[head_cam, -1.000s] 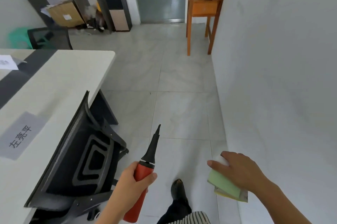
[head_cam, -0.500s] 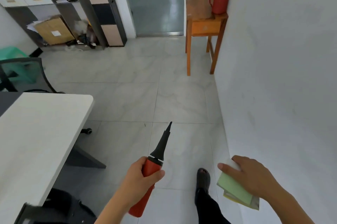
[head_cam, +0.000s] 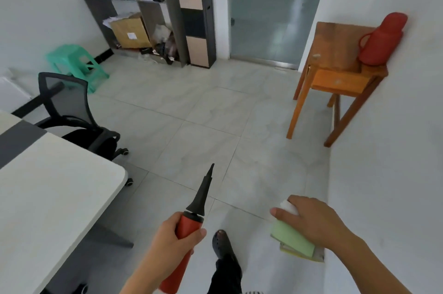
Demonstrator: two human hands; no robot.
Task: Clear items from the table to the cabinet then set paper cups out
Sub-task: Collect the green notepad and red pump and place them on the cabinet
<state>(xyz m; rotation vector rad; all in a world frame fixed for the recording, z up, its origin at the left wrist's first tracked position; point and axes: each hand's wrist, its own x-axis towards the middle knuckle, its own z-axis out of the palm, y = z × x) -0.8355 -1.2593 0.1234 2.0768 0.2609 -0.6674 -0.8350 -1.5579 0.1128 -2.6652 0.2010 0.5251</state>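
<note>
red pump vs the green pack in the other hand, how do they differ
Shape: the red pump is a long tube with a black pointed nozzle; the green pack is flat and rectangular.
Grip: the left hand wraps round the red pump; the right hand clasps the green pack from above.
Both are held above the floor.

Glossy red plastic pump (head_cam: 188, 224), matt black nozzle (head_cam: 203, 193); polished floor tiles (head_cam: 203, 126); wooden side table (head_cam: 335, 39); frosted glass door (head_cam: 275, 6).

Nothing legible here
We can't read the sticker (head_cam: 131, 35) on the cardboard box (head_cam: 121, 29) — too small, too blurry.
</note>
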